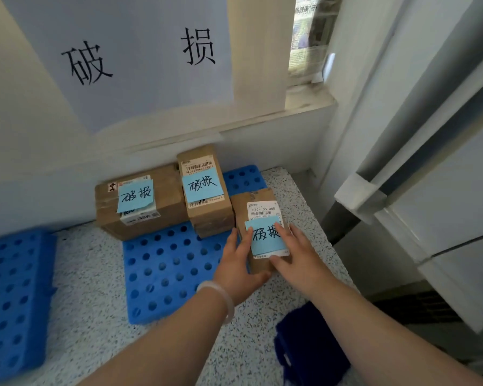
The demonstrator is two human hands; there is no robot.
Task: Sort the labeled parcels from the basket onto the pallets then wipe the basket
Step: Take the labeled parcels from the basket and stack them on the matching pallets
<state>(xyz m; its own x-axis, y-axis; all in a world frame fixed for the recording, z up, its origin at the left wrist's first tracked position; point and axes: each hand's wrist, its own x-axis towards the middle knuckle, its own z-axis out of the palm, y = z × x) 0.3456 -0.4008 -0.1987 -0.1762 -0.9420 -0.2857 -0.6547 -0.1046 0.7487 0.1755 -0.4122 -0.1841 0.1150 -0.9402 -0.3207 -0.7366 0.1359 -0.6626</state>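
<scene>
Hands, both mine, on one small brown cardboard parcel (258, 218). My left hand (239, 270) cups its near-left corner, fingers spread up the side, thumb under the front edge; a pale translucent bangle (221, 295) sits on that wrist. My right hand (296, 254) lies flat on the top and right edge, fingers extended, index fingertip over the label. Neither hand is fisted; together they clasp the parcel.

Parcel: upright box, white shipping label reading "530- D5 065", light-blue sticky note (265, 235) with handwritten black characters, the second partly covered by my finger. It stands at the right edge of the blue perforated plastic pallet (165, 271); whether its base rests fully on the pallet I cannot tell, my hands hide it.

Same pallet, further back: tall brown cardboard box (207, 215) and wide flat brown cardboard box (142, 210), touching each other, each with a similar blue note.

Above: large white paper wall sign (129, 59), two black characters.

Left: second blue perforated pallet (14, 296), cut off by the frame. Bottom right: dark blue basket (304, 346), blurred, partly behind my right forearm.
</scene>
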